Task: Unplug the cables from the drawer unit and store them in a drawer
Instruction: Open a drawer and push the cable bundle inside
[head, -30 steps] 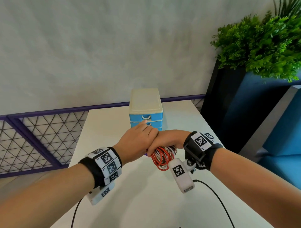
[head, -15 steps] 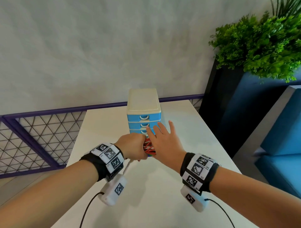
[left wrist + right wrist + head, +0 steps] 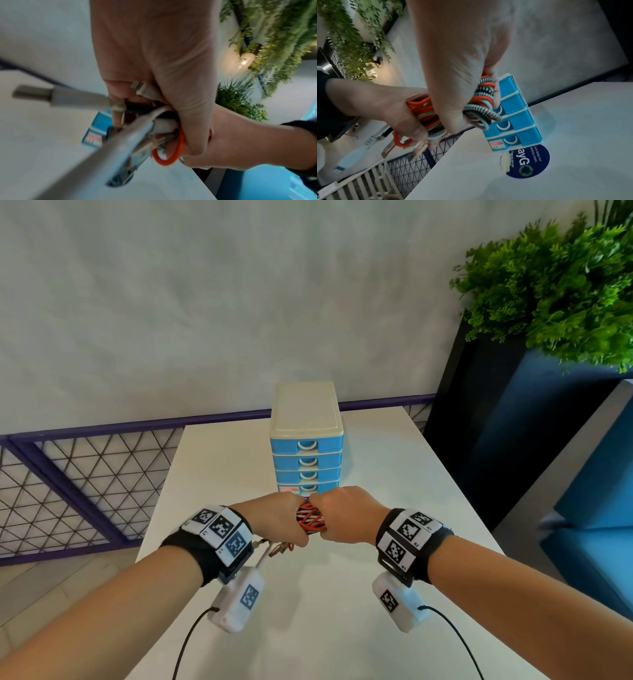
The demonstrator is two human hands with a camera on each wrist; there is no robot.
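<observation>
While both forearms reach in from the bottom corners of the head view, each wearing a black wrist strap (image 3: pixel 219 537) with printed markers and a white camera block hanging beneath it, the two hands meet just below the middle of the frame. The left hand (image 3: pixel 274 520) and the right hand (image 3: pixel 346 517) are both curled tight around one bundle of cables (image 3: pixel 310 518), a coil of red, white and black-striped cord squeezed between them. In the left wrist view several metal plugs (image 3: pixel 137 142) and a white connector stick out of the fist toward the lower left, with an orange loop under the fingers. In the right wrist view the striped coils (image 3: pixel 481 108) bulge out between the right fingers (image 3: pixel 494 86), and loose plug ends hang below the left hand at lower left.

Just beyond the knuckles, near the frame's centre, stands the drawer unit (image 3: pixel 306 440), cream on top with four blue drawers, all pushed in; the hands cover part of the lowest one. It sits on a white table (image 3: pixel 394 474). A round dark blue sticker (image 3: pixel 532 163) lies on the tabletop in front of the unit. Behind the table runs a purple rail with wire mesh (image 3: pixel 85 474) at left, a grey wall (image 3: pixel 239 302) fills the upper frame, and a green plant (image 3: pixel 555 278) in a dark planter occupies the upper right.
</observation>
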